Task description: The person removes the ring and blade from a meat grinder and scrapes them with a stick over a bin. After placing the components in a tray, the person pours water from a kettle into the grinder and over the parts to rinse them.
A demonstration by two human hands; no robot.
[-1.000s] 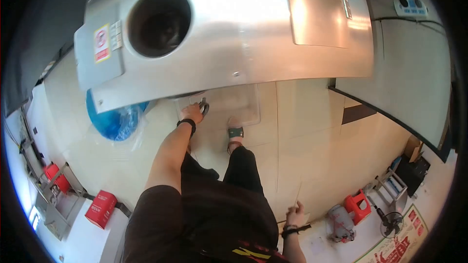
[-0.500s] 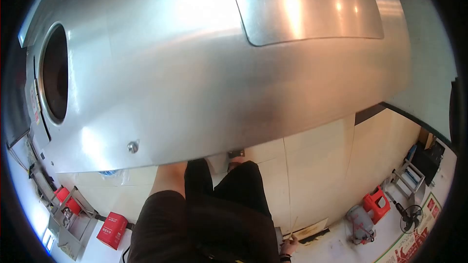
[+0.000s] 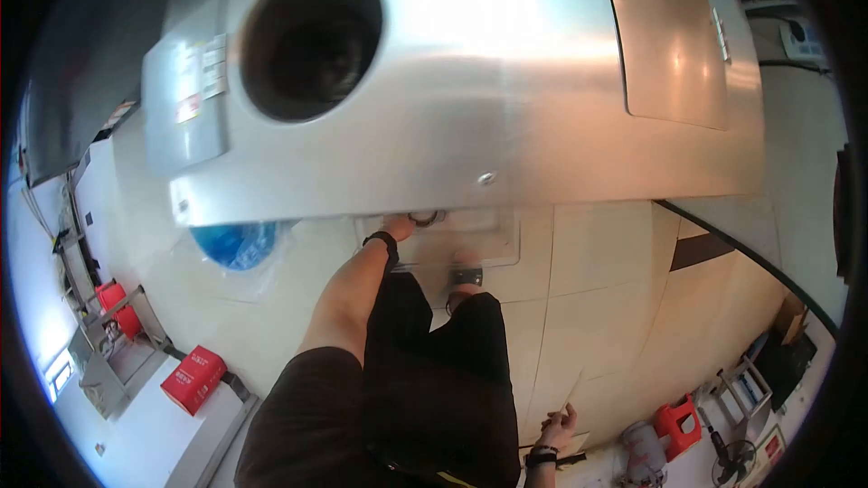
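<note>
Near the centre of the frame, just under the lower edge of a large steel housing [image 3: 434, 149], the left hand [image 3: 398, 227] reaches to a dark ring-shaped thing [image 3: 422, 221]. That spot is blurred, so I cannot tell whether its grip is closed on the ring or only touching it. The ring appears over a clear plastic tray [image 3: 517, 246], whose rim shows above the pale floor [image 3: 597, 307]. At the lower right of the frame, the right hand [image 3: 559, 426] has its grip closed around the lower end of a thin pale stick [image 3: 573, 392], which points up and slightly right. A dark round opening [image 3: 312, 45] fills part of the housing at upper left, and a hatch [image 3: 674, 45] sits at upper right. A blue bag [image 3: 237, 244] lies left of the tray; a red box [image 3: 193, 380] stands at lower left.
</note>
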